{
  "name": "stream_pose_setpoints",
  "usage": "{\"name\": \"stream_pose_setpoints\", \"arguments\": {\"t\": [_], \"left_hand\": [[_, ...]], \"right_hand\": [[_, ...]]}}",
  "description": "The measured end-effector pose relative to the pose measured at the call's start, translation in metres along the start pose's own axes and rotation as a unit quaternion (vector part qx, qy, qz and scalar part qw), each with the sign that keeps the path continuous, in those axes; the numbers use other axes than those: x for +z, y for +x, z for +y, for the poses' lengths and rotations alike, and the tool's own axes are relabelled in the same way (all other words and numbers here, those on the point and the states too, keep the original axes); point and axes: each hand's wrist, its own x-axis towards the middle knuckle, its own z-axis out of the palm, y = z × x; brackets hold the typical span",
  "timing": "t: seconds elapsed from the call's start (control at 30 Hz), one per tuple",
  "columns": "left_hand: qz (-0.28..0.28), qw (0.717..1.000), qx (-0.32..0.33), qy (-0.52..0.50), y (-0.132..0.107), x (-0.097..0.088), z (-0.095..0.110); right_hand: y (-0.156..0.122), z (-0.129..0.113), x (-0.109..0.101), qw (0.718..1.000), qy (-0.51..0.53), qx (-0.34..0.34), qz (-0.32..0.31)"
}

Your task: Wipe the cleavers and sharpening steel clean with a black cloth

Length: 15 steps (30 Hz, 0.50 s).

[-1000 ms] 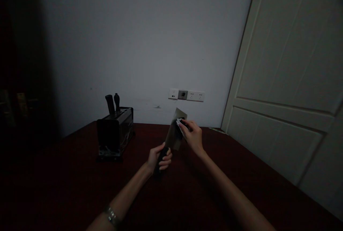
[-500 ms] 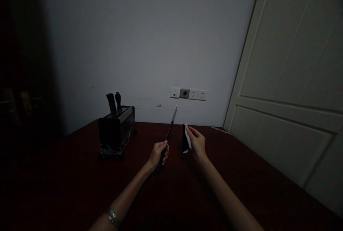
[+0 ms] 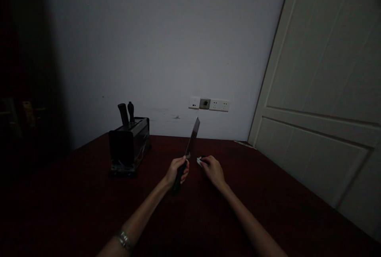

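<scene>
My left hand (image 3: pixel 177 171) is wrapped round the black handle of a kitchen knife (image 3: pixel 193 136), whose broad blade points up and away toward the wall. Just right of the handle, my right hand (image 3: pixel 212 171) pinches a folded black-and-white cloth (image 3: pixel 199 161) between thumb and fingers. Most of the cloth is hidden by the fingers. A small gap separates the cloth from the knife.
A dark knife block (image 3: pixel 129 142) with two black handles standing out of its top is on the left of the dark red table (image 3: pixel 178 225). Behind it is a pale wall with sockets (image 3: pixel 218 105). A white panelled door (image 3: pixel 321 142) stands on the right.
My right hand has come down and a little left with the cloth, which now looks more bunched. The knife has turned, so its flat side shows more; my left hand has barely moved.
</scene>
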Motion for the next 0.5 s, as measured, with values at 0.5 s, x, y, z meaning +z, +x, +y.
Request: {"name": "stream_pose_setpoints", "arguments": {"t": [0.5], "left_hand": [[-0.036, 0.999, 0.022, -0.007, -0.002, 0.004, 0.007]], "right_hand": [[-0.003, -0.028, -0.017, 0.987, 0.098, 0.114, -0.064]]}}
